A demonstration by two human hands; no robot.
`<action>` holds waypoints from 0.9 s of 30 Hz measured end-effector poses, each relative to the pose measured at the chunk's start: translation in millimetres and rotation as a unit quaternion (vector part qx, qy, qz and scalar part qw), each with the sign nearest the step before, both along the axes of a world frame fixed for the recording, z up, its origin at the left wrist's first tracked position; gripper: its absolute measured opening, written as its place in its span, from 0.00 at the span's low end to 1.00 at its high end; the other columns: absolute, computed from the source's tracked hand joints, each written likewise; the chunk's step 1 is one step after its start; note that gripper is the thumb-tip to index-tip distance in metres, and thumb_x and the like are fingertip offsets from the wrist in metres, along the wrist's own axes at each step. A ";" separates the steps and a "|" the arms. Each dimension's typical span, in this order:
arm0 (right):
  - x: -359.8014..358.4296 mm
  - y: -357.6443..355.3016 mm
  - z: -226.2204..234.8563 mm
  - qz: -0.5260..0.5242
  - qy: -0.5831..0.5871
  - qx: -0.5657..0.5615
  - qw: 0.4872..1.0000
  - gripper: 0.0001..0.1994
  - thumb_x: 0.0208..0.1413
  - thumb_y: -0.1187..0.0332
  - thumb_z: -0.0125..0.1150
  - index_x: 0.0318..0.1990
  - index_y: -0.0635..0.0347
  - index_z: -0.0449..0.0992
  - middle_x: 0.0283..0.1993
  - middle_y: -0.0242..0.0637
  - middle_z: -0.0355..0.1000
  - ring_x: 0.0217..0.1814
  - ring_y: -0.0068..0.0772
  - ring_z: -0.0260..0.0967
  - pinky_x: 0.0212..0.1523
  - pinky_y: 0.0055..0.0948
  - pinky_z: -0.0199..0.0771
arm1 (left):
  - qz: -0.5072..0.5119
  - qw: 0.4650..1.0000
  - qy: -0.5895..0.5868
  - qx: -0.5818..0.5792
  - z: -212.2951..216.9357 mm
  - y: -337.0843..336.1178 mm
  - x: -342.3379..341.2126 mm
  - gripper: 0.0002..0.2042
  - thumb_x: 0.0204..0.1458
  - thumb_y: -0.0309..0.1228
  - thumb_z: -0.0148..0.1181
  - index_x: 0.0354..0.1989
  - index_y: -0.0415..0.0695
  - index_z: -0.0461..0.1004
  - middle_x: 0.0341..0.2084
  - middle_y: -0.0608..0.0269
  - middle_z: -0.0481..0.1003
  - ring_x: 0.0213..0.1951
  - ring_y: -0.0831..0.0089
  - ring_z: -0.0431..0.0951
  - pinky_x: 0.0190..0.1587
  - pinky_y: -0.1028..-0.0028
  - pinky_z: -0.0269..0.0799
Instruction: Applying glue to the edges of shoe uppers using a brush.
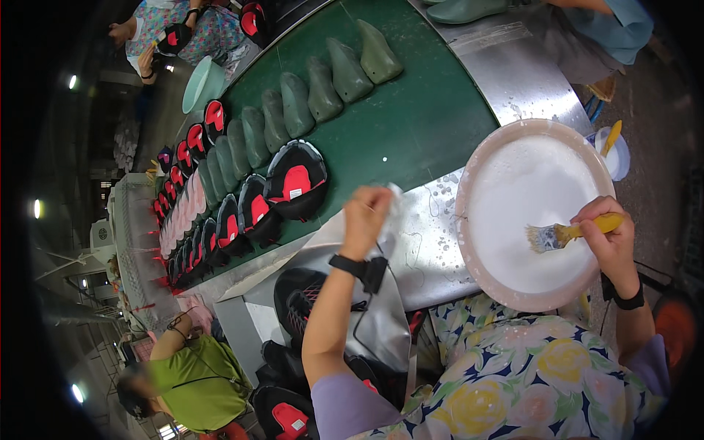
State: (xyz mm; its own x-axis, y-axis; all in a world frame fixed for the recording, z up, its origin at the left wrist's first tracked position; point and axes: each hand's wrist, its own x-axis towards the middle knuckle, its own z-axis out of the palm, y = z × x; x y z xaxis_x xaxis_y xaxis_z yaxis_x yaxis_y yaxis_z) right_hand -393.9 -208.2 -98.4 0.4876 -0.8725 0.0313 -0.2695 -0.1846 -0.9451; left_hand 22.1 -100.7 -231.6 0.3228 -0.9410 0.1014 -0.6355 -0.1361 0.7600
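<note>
Right grip [610, 233] pinching yellow-handled, pale-bristled brush [563, 234]; its tip left of grip, over white liquid [506, 194] in round beige basin [524, 300]. Left grip [364, 218] by blurred white scrap [396, 191]: can't tell if pinching. Looks like brush-loading; next move probably calls for draining excess at basin's rim.

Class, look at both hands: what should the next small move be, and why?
Probably the right hand should work the brush through the white liquid: its bristles are over the basin, though contact is unclear, while the left hand is outside it, a blurred white thing at its fingertips.
</note>
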 end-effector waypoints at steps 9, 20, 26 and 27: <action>7.9 -6.8 -6.4 -0.004 -0.018 0.027 0.999 0.03 0.55 0.76 0.60 0.34 0.63 0.71 0.34 0.38 0.76 0.36 0.24 0.74 0.40 0.22 0.72 | 0.218 0.965 -0.036 0.138 -80.7 -85.8 82.1 0.10 0.44 0.26 0.71 0.34 0.37 0.79 0.27 0.58 0.81 0.29 0.73 0.81 0.33 0.74 0.77; 3.5 -6.3 -6.8 -0.003 -0.010 0.034 0.999 0.03 0.55 0.76 0.61 0.34 0.64 0.73 0.33 0.37 0.77 0.35 0.23 0.74 0.39 0.23 0.72 | 0.163 0.972 -0.107 0.134 -82.5 -101.6 38.8 0.10 0.42 0.30 0.70 0.31 0.38 0.83 0.26 0.52 0.81 0.30 0.61 0.83 0.40 0.67 0.77; -6.5 -0.7 0.9 -0.015 -0.048 0.010 0.999 0.03 0.55 0.75 0.61 0.34 0.64 0.74 0.33 0.36 0.77 0.35 0.22 0.73 0.38 0.22 0.72 | 0.081 0.971 -0.095 0.205 -54.6 -93.5 34.8 0.08 0.41 0.28 0.70 0.29 0.39 0.82 0.27 0.48 0.81 0.33 0.55 0.83 0.41 0.64 0.77; -6.4 -0.1 1.8 -0.013 -0.054 0.006 0.998 0.03 0.55 0.75 0.61 0.34 0.64 0.74 0.33 0.36 0.77 0.35 0.22 0.74 0.38 0.22 0.72 | 0.110 0.976 -0.066 0.177 -47.9 -87.6 36.3 0.08 0.41 0.29 0.71 0.29 0.39 0.82 0.26 0.51 0.81 0.31 0.60 0.82 0.39 0.67 0.77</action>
